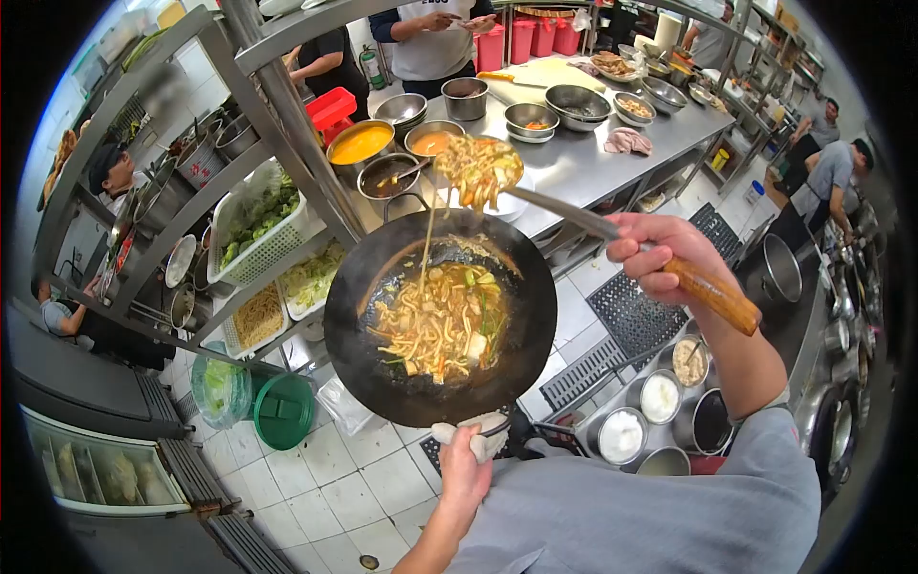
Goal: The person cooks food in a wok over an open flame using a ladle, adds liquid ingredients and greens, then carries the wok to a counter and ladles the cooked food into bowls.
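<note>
My left hand (464, 469) is closed on the near handle of a black wok (349, 320), with a folded pale cloth (478, 430) around the grip. Noodles with vegetables in brown sauce (435, 330) lie in the wok. My right hand (660, 253) is wrapped around a ladle (717, 292) with a wooden handle and metal shaft. Its bowl, heaped with food (478, 167), is held above the wok's far rim, and a strand hangs from it into the wok. Partly hidden behind the ladle is a white plate (509, 209) on the steel counter.
Pots of sauce (361, 143) and bowls stand on the steel counter (564, 172). Left are a basket of greens (253, 225) and a noodle tray (256, 320). Seasoning tubs (660, 397) sit near my right side. A green bin (282, 411) is below left. Other people stand around.
</note>
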